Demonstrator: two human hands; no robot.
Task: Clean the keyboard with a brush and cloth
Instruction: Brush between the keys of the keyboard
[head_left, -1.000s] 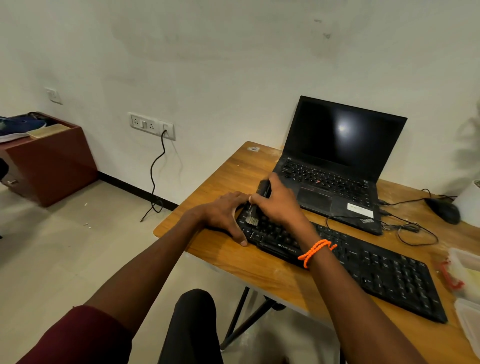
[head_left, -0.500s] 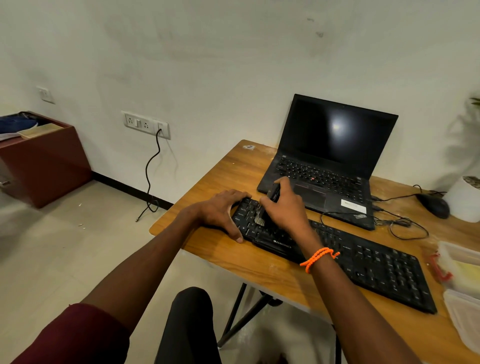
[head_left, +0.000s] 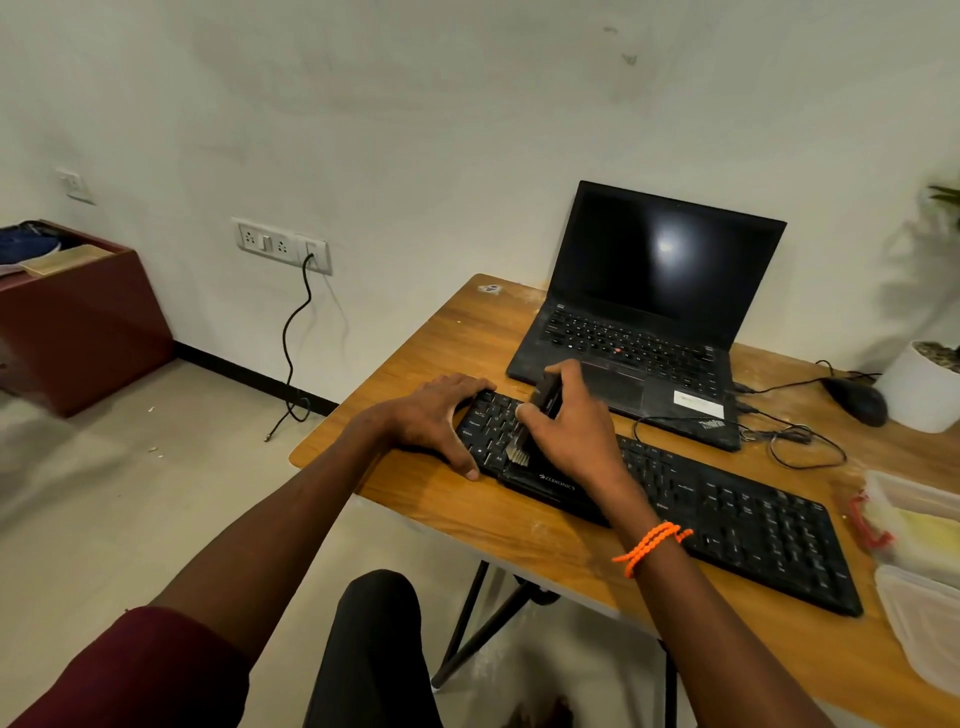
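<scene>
A: Start at the left of the frame. What do you record?

B: A dark red cabinet at the left edge, with a wall socket strip to its right and 1 black cable hanging from it to the floor.

A: And the left hand?

B: The left hand lies flat at frame centre, fingers spread over the left end of the black keyboard, thumb down on the wooden desk at the keyboard's front corner. It presses; it clasps nothing.

A: The keyboard's position?

B: It runs diagonally across the desk from centre toward lower right, in front of the open laptop, whose screen is dark.

A: The brush?

B: The right hand, just right of the left one, is closed around a dark brush. The pale bristles point down and touch the keys near the keyboard's left end. An orange bracelet sits on that wrist.

A: Further right?

B: 1 black mouse with loose cable, a white pot, and clear plastic containers at the right edge. I cannot tell whether a cloth is among them.
</scene>
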